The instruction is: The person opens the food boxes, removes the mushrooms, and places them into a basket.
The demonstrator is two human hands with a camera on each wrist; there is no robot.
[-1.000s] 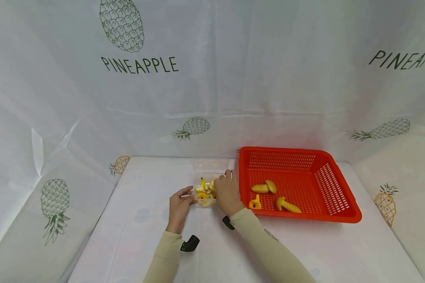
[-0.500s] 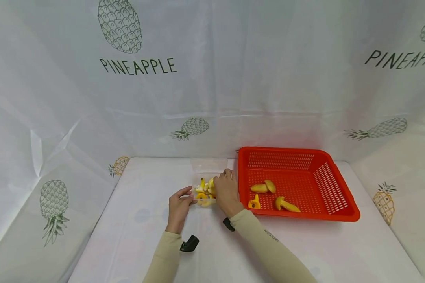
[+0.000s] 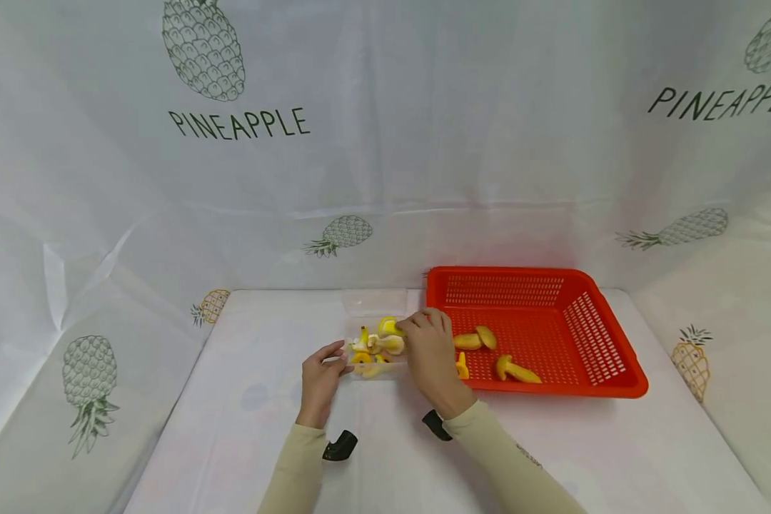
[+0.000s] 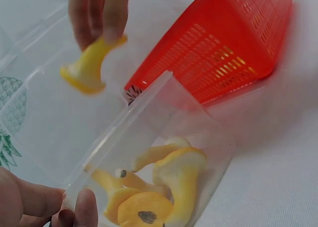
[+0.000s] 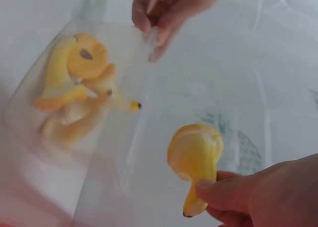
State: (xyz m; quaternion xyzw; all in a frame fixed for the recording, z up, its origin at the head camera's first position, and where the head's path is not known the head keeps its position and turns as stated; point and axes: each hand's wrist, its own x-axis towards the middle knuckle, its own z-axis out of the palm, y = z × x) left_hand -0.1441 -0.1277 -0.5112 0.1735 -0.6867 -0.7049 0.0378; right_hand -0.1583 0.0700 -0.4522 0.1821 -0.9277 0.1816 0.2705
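So the right hand has shifted a bit rightward, pinching a yellow mushroom by the stem, upper left in the left wrist view; I'd say it's outside the plastic box. Left hand pinches the box's edge.

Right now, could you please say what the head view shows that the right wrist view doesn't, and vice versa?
Only the head view: loose mushrooms lying in the red basket, and the PINEAPPLE lettering.

Only the right wrist view: the dark stem tip of the held mushroom.

Both: the left hand at the clear container's edge, mushrooms inside it, and the right hand holding one.
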